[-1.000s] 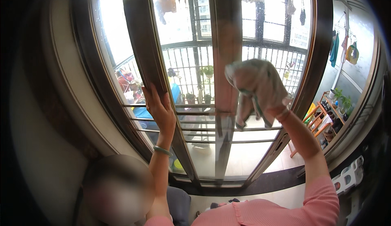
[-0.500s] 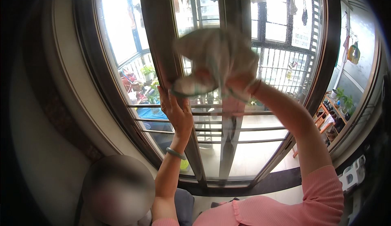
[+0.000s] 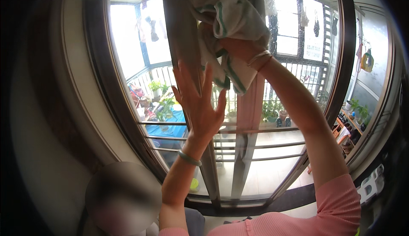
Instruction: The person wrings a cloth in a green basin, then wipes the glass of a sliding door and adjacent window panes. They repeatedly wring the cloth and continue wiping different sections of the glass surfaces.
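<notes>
- The right hand point(image 3: 236, 46) is gripping a white cloth point(image 3: 243, 23) with green stripes. Its fingers are partly hiding in the folds, but they seem to be closing tightly on it.
- The cloth is bunching up around the right hand, with loose ends hanging below. It is sitting above the left hand point(image 3: 198, 104), in front of the glass door point(image 3: 277, 174) and a tall dark post point(image 3: 181, 36).
- The left hand is holding nothing. Its fingers are spreading wide apart in front of the post; I cannot tell if they are touching it.
- Below both hands, dark bars point(image 3: 275, 131) are running across the door.
- I think the person is wiping up high. The next move seems to be calling for a firm hold, flat cloth, and the left hand staying out of the way.
</notes>
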`<state>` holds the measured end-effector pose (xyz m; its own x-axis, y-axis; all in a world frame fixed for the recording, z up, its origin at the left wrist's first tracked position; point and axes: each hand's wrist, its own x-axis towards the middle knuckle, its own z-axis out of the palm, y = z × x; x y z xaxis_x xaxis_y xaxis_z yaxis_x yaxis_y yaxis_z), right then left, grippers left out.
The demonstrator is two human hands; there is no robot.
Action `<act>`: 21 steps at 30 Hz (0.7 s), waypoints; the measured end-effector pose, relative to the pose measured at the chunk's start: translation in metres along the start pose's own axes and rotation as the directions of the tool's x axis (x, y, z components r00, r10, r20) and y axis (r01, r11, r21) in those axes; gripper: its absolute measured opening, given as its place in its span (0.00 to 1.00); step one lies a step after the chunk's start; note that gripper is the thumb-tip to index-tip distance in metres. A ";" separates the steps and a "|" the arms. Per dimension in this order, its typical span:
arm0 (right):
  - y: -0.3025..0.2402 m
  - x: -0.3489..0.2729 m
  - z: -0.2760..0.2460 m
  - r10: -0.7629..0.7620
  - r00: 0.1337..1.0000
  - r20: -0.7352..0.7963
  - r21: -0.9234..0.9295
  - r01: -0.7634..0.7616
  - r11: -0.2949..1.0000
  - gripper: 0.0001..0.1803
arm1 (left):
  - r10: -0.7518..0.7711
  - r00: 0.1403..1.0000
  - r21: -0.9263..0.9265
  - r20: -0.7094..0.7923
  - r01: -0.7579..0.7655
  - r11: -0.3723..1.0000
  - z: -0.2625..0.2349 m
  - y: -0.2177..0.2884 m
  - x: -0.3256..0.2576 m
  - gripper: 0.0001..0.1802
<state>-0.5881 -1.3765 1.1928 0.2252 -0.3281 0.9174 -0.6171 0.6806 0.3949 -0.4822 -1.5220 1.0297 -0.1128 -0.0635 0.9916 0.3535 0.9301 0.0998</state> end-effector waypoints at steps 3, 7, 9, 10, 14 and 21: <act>-0.032 -0.028 0.009 0.009 1.000 0.027 0.014 -0.009 1.000 0.36 | 0.270 0.958 0.079 0.091 -0.278 0.957 -0.018 0.017 0.054 0.32; -0.080 -0.130 -0.011 0.097 0.886 0.454 0.334 -0.270 0.903 0.40 | 0.332 0.915 0.049 0.228 -0.351 0.935 0.002 0.013 0.062 0.29; -0.072 -0.167 -0.018 0.128 0.822 0.554 0.368 -0.380 0.849 0.40 | 0.293 0.900 -0.005 0.322 -0.307 0.952 0.014 0.007 0.038 0.29; -0.061 -0.180 -0.019 0.125 0.836 0.535 0.328 -0.341 0.881 0.39 | 0.301 0.891 -0.027 0.339 -0.311 0.950 0.021 0.006 0.032 0.29; -0.014 -0.147 -0.002 -0.124 0.991 0.046 -0.160 0.130 0.979 0.37 | 0.364 0.891 -0.045 0.271 -0.366 0.930 0.016 0.006 0.049 0.31; 0.075 0.036 -0.049 -0.052 0.967 -0.249 0.022 0.059 0.998 0.23 | 0.443 0.896 0.019 -0.029 -0.442 0.897 0.048 0.038 0.111 0.32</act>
<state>-0.5889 -1.3049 1.2575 0.4377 -0.1897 0.8789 -0.6191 0.6452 0.4476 -0.5257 -1.4759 1.1399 0.0821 0.3443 0.9353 0.3490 0.8691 -0.3506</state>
